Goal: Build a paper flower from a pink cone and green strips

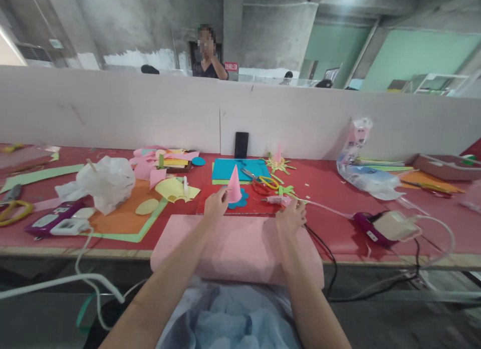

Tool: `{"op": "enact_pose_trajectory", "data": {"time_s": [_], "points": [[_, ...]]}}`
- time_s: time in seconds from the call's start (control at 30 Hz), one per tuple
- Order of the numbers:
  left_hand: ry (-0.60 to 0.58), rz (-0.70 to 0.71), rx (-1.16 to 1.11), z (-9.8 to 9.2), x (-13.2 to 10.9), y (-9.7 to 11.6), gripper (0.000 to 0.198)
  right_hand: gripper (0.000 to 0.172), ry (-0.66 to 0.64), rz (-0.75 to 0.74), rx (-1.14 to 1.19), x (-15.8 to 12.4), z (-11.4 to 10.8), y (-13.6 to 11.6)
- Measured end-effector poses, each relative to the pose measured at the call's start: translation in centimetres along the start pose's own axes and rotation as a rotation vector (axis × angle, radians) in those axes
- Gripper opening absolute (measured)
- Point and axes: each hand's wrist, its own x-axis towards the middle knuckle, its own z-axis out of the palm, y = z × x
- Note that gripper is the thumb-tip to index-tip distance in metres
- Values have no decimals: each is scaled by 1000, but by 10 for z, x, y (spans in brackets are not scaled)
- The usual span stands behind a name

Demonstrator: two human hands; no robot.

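A pink paper cone (235,186) stands upright on a blue flower-shaped paper piece (238,199), at the middle of the table. My left hand (217,203) has its fingertips closed at the cone's lower left side. To the right, my right hand (290,218) curls around the handle of a pink glue gun (277,200), whose nozzle points left toward the flower. Its handle is mostly hidden by my palm. Scissors with red and yellow handles (263,183) lie just behind, partly over blue paper sheets (225,169). A red board (210,193) lies under the flower.
A pink cushion (233,244) covers the table's front edge below my wrists. Purple power strips (56,220) with cords lie on both sides. Paper scraps (145,166), a crumpled white bag (108,181), a black phone (241,144) and a plastic bag (361,173) surround the workspace. One person (208,58) is beyond the partition.
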Motion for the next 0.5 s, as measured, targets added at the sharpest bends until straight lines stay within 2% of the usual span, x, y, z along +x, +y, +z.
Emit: {"op": "enact_pose_trajectory", "data": {"time_s": [0.23, 0.37, 0.43, 0.5], "points": [[5, -36, -87, -5, 1, -2, 31, 46, 16, -30, 31, -1, 2, 1], [23, -52, -125, -4, 2, -4, 31, 40, 85, -172, 58, -7, -1, -6], [34, -62, -141, -3, 4, -5, 31, 38, 73, -211, 58, -10, -1, -8], [41, -61, -159, -2, 4, -7, 31, 39, 34, -184, 41, -10, -1, -7]]}}
